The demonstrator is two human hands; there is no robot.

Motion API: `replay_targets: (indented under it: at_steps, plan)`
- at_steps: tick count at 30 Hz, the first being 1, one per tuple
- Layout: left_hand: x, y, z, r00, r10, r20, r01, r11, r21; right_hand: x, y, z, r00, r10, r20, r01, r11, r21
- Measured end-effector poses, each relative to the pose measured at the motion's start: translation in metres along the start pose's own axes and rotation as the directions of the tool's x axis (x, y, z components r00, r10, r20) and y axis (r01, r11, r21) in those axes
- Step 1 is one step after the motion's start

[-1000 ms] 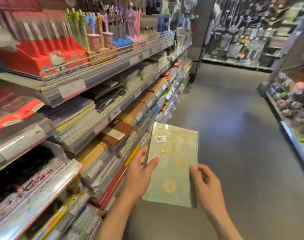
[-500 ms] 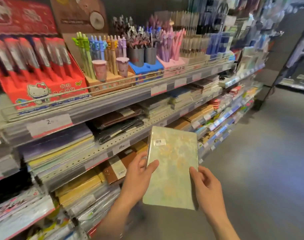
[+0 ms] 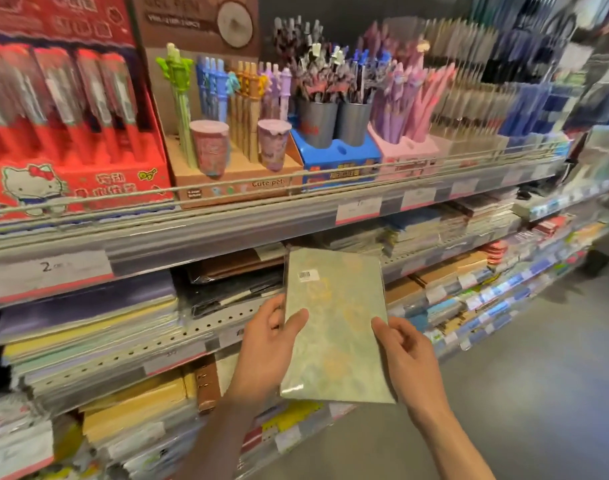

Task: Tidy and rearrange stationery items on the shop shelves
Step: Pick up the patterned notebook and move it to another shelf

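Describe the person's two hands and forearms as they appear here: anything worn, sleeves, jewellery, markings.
Both are bare. The left hand and right hand wear no gloves, and no rings show on the visible fingers. No watch, bracelet or band shows at either wrist. The forearms run uncovered to the bottom edge of the picture, so no sleeve is in view. No markings or tattoos can be made out; the left forearm lies in shadow.

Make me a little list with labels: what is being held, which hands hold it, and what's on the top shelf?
Held thing: green notebook in clear wrap, barcode sticker near its top
Left hand: grips the notebook's left edge, thumb on the cover
Right hand: holds the right edge
Top shelf: red cat pen box, two grey pen cups, pink pens
Below: stacked notebooks
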State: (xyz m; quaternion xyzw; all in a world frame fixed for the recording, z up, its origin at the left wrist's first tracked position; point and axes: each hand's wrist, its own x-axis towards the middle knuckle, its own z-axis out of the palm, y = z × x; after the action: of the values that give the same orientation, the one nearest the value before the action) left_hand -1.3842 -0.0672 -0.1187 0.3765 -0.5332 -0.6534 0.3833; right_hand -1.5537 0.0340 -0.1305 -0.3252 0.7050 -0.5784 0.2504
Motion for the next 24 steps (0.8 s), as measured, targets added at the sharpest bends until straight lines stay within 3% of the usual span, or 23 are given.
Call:
replay_targets:
  at_steps: [11, 17, 24]
  plan:
    - [0.054, 0.008, 0.064, 0.992, 0.086, -0.088, -0.071, 0.985, 0.157, 0.113, -0.010, -0.040, 0.985, -0.044, 0.167, 0.035, 0.998, 0.059]
    - [0.081, 0.019, 0.102, 0.968, 0.111, -0.226, -0.060, 0.974, 0.220, 0.194, -0.010, -0.054, 0.958, -0.018, 0.285, -0.002, 0.998, 0.071]
    - [0.066, 0.010, 0.119, 0.969, 0.105, -0.223, -0.056, 0.975, 0.214, 0.240, -0.022, -0.043, 0.926, 0.036, 0.375, -0.059, 0.997, 0.052]
